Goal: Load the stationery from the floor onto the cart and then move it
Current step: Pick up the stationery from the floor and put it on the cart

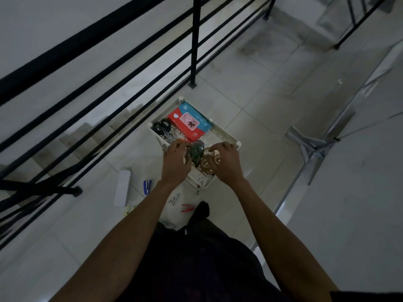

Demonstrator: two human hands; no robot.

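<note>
Both hands (175,162) (226,162) gripping tape rolls (197,152) over cart (226,136), stapler (147,186) on floor beside railing (195,40)

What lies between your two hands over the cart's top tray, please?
In the head view, a dark green tape dispenser sits between the left hand and the right hand, over the cart.

Railing (194,40) left of cart (226,136); right clear
</note>
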